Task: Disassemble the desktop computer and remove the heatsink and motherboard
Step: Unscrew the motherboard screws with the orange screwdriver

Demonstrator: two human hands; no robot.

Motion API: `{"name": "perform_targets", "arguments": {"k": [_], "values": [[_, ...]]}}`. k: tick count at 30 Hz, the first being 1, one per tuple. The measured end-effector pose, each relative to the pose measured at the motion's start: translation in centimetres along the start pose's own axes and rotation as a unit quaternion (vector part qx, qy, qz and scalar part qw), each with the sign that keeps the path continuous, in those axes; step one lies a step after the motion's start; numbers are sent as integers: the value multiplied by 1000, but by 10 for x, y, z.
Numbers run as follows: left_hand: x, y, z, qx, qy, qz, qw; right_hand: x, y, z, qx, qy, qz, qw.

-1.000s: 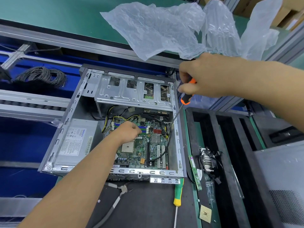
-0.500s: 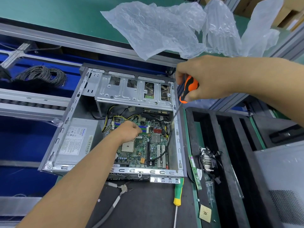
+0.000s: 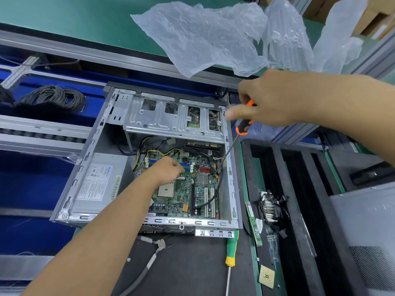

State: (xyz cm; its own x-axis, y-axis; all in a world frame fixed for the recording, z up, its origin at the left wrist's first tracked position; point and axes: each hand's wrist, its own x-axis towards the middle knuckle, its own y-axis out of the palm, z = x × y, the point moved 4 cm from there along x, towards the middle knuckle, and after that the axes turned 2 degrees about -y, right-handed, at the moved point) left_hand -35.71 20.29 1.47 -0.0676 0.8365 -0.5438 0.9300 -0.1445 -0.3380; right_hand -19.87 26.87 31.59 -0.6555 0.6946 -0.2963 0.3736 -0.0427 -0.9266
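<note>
An open desktop case (image 3: pixel 89 154) lies on the bench with its green motherboard (image 3: pixel 198 189) exposed and the bare CPU socket (image 3: pixel 165 191) visible. My left hand (image 3: pixel 168 169) rests on the board over the memory slots, fingers curled down. My right hand (image 3: pixel 263 99) grips the orange-and-black handle of a long screwdriver (image 3: pixel 243 127) above the case's right wall. Its shaft slants down to the board's right edge near the red connectors (image 3: pixel 204 169). A removed heatsink (image 3: pixel 270 207) with its cable lies in the black foam tray to the right.
The power supply (image 3: pixel 100 180) fills the case's left side and a drive cage (image 3: pixel 171 116) spans the back. A green-and-yellow screwdriver (image 3: pixel 232 248), a memory stick (image 3: pixel 254 225) and a grey cable (image 3: pixel 149 261) lie in front. Crumpled plastic bags (image 3: pixel 203 35) sit behind.
My right hand has shifted its hold on the screwdriver handle, turning it, and the thumb now points left. The shaft tip stays at the board's right edge. My left hand stays put.
</note>
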Motion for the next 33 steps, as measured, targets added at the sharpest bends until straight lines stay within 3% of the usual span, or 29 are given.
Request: {"name": "perform_targets", "arguments": {"k": [3, 7, 12, 17, 22, 24, 28, 33], "values": [[-1, -1, 0, 4, 1, 0, 1000, -1, -2, 2, 14, -39, -30, 999], [-1, -1, -1, 7, -7, -5, 1000, -3, 0, 5, 76, -66, 4, 995], [-1, 0, -1, 8, -11, -18, 1000, -4, -1, 2, -35, 4, -10, 999], [0, 0, -1, 3, -12, -17, 1000, -6, 0, 9, 26, -74, 21, 997], [0, 0, 0, 5, -5, -8, 1000, -4, 1, 4, -25, -3, 16, 1000], [0, 0, 0, 3, -4, -7, 1000, -5, -1, 6, -40, -30, -4, 999], [1, 0, 1, 4, -6, -4, 1000, -6, -1, 14, 39, -99, 9, 994], [2, 0, 2, 5, -4, -2, 1000, -4, 2, 7, -20, -27, 3, 999]]}}
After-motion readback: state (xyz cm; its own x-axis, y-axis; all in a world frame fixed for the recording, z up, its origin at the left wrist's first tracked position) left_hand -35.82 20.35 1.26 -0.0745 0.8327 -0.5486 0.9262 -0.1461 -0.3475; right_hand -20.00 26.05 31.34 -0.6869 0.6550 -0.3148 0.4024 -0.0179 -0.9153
